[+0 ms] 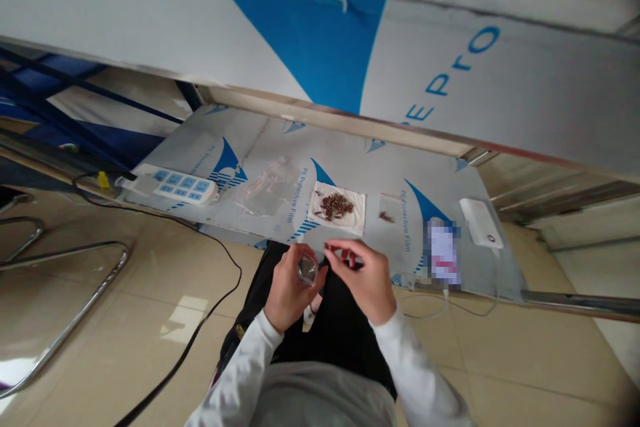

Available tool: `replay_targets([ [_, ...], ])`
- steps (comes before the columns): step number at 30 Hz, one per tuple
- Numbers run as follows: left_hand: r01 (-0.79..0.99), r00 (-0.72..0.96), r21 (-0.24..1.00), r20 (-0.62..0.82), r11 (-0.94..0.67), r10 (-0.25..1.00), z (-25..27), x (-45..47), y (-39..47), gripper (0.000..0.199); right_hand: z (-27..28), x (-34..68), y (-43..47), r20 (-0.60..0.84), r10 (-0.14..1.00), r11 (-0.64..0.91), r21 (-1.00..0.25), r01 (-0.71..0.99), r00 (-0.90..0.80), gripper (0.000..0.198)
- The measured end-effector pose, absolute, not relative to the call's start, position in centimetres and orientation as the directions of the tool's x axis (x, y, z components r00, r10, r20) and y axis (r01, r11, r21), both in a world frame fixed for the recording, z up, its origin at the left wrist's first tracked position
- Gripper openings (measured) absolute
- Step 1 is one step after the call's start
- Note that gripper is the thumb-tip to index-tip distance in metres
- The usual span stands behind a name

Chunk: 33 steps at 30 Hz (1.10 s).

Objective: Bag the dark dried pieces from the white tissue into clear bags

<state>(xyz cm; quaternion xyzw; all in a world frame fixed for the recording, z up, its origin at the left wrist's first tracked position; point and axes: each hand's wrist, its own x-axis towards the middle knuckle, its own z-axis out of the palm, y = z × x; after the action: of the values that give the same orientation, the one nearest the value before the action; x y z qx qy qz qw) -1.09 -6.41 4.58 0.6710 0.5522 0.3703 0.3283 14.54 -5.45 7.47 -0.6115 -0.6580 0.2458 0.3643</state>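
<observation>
My left hand (295, 280) is closed around a small clear plastic bag (307, 269), its mouth held open and facing up. Close beside it, my right hand (363, 273) pinches a tiny dark piece (327, 247) between thumb and fingertips; it is too small to name. Just beyond both hands, a heap of small brownish metal pieces (336, 207), perhaps screws, lies on a white paper or cloth (357, 221). To its right rests a flat clear bag (390, 200) with a few similar pieces in it.
A white power strip (187, 188) and a crumpled clear plastic bag (267, 190) lie left on the film-covered shelf (370, 173). On the right are a phone (443, 253) and a white box-like device (480, 222) with cables. A higher panel (170, 27) overhangs the back. A black cable (220, 313) crosses the floor.
</observation>
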Motion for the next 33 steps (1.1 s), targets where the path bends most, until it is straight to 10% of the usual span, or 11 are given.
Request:
replay_targets([
  [14,0.398,0.133,0.882,0.219,-0.254,0.967,5.3,-0.6,-8.1,0.021,10.0,12.1,-9.1,0.225,0.934,0.358,-0.627,0.692,-0.279,0.016],
  [21,0.453,0.019,0.879,0.155,-0.147,0.988,4.4,-2.1,-7.5,0.019,2.8,17.4,-0.9,0.215,0.976,0.122,-0.616,0.778,0.017,0.014],
  [33,0.459,-0.025,0.882,0.131,-0.105,0.991,3.6,-3.2,-7.3,0.019,-3.9,19.0,5.2,0.143,0.99,0.087,-0.525,0.847,-0.013,0.011],
])
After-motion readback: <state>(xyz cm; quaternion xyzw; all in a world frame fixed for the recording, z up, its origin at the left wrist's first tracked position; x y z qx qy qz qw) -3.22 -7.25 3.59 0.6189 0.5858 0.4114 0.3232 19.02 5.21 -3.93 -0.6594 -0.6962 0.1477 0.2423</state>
